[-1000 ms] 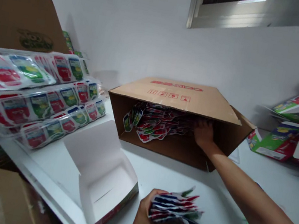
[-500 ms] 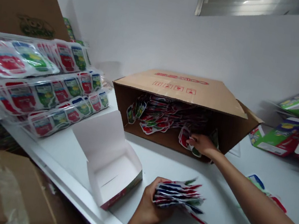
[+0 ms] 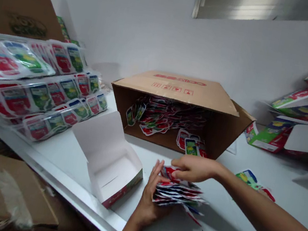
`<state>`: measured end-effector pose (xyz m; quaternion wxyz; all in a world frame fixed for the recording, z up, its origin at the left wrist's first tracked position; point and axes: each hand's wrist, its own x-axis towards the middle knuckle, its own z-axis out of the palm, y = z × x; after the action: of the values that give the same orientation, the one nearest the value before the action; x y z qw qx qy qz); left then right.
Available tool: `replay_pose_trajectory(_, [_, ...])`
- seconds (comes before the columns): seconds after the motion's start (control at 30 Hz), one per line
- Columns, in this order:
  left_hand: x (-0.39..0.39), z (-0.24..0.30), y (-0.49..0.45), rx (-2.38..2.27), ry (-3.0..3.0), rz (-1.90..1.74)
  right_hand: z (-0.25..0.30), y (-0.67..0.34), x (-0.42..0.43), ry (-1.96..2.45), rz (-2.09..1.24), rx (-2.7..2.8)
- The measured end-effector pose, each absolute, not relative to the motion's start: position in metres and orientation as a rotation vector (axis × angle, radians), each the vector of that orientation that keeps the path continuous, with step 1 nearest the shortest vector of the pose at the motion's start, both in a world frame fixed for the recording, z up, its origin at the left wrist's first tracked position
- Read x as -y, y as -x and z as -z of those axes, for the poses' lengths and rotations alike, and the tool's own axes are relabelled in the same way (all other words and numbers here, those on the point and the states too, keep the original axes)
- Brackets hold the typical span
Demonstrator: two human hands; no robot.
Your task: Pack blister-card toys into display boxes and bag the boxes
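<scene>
My left hand [image 3: 152, 196] is wrapped round a thick stack of small printed sachets [image 3: 177, 195], held on edge above the white table. On the stack's far side, my right hand [image 3: 196, 169] has its fingers closed on a red sachet [image 3: 168, 171], laying it against the others. Just left of the stack stands an open white-lined carton [image 3: 115, 172] with its lid up and nothing in it. Behind my hands, a large cardboard box [image 3: 173, 87] lies on its side, opening towards me. Many red and green sachets [image 3: 165, 117] are heaped inside, and several lie at its front edge.
Clear plastic trays [image 3: 48, 94] of sachets are stacked at the left. An opened brown carton [image 3: 8, 189] sits low at the front left. Printed boxes [image 3: 275, 132] are piled at the right. Loose sachets [image 3: 255, 183] lie on the table [image 3: 229, 230] beside my right forearm.
My right hand has come out of the cardboard box with a sachet and met the stack. The fingers of my left hand have loosened upward around it. The view has shifted slightly right.
</scene>
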<state>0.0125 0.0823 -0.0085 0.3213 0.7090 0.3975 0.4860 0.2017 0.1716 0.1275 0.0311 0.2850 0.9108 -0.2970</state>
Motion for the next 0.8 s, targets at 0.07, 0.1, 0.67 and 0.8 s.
replay_pose_trajectory(0.07, [-0.079, 0.01, -0.011, -0.987, -1.783, -1.231, -0.121, -0.192, -0.167, -0.864, 0.947, -2.814])
replay_pose_trajectory(0.1, [-0.078, 0.009, -0.011, -0.987, -1.731, -1.221, -0.117, -0.19, -0.166, -0.882, 0.979, -2.822])
replay_pose_trajectory(0.67, [-0.07, -0.017, -0.016, -1.013, -1.651, -1.2, -0.043, -0.286, -0.199, -1.819, 0.073, -2.692])
replay_pose_trajectory(0.8, [-0.074, -0.018, -0.016, -0.954, -1.61, -1.145, -0.027, -0.298, -0.196, -1.803, -0.099, -2.613])
